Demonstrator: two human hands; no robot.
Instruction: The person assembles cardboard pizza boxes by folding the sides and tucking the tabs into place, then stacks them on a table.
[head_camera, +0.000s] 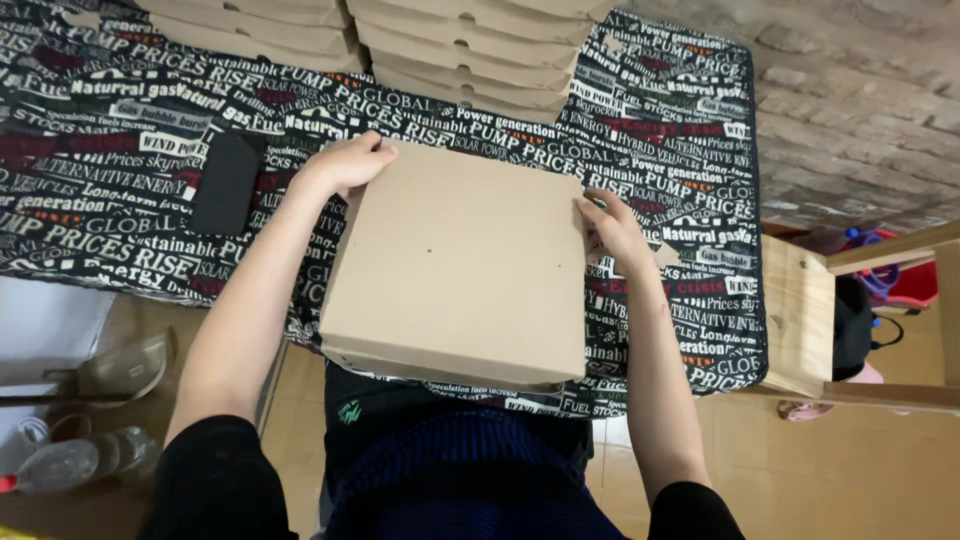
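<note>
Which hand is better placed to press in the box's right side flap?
Right. The right hand already touches the right edge of the box; the left hand sits at its far left corner.

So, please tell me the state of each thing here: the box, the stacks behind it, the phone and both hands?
Cardboard box: closed, flat on the table edge, gripped at both sides.
Stacked boxes: closed, piled at the far side of the table.
Black phone: lying flat, dark.
Tablecloth: spread over the table.
Left hand: gripping the box's far left corner.
Right hand: gripping the box's right edge.
</note>
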